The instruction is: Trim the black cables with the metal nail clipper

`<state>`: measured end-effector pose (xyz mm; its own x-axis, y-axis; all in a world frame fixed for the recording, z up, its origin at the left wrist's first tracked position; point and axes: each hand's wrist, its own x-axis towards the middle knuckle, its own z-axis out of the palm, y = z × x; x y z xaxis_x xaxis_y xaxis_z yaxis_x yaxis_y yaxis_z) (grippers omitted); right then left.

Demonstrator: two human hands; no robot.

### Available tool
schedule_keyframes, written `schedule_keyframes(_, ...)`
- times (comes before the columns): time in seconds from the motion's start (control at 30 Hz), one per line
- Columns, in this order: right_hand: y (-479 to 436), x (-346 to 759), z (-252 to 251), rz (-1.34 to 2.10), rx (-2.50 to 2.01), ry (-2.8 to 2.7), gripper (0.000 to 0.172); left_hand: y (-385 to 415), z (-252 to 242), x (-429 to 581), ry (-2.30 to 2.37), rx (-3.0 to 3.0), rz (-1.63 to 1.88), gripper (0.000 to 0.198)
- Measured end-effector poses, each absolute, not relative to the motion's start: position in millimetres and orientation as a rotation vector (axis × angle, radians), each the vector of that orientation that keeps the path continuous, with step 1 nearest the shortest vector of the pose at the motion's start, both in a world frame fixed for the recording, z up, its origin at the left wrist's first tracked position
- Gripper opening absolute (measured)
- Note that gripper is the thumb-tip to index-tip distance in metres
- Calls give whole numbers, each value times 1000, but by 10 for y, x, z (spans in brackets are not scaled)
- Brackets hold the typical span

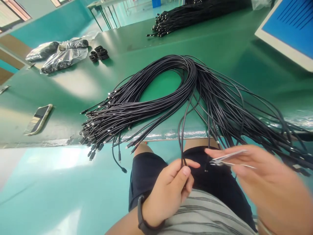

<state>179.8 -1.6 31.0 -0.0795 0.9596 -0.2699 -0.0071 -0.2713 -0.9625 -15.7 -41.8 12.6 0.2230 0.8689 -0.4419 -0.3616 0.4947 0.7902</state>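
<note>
A big loop of several black cables (171,94) lies on the green table (73,85), its plug ends fanned out at the left and right over the front edge. My left hand (168,192) is closed in a pinch on one black cable (183,137) that hangs down from the bundle over my lap. My right hand (264,182), blurred by motion, pinches thin silver-white strips, perhaps twist ties (227,158), just right of the left hand.
A phone (37,119) lies at the table's left. Plastic-wrapped bundles (61,57) and small coiled cables (99,54) sit at the far left. Another cable heap (190,16) is at the back. A white-framed blue board (288,29) stands at the right.
</note>
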Motion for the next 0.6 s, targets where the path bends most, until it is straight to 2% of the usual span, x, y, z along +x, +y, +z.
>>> schedule_keyframes(0.13, 31, 1444, 255, 1680, -1095, -1015, 15, -404, 249, -235, 1070, 737, 987, 28)
schedule_keyframes(0.3, 33, 1356, 308, 1670, -1075, -1019, 15, -442, 240, -244, 897, 586, 1026, 22)
schedule_keyframes(0.6, -57, 1295, 334, 1980, -927, -821, 9, -408, 261, -156, 1016, 395, 989, 33)
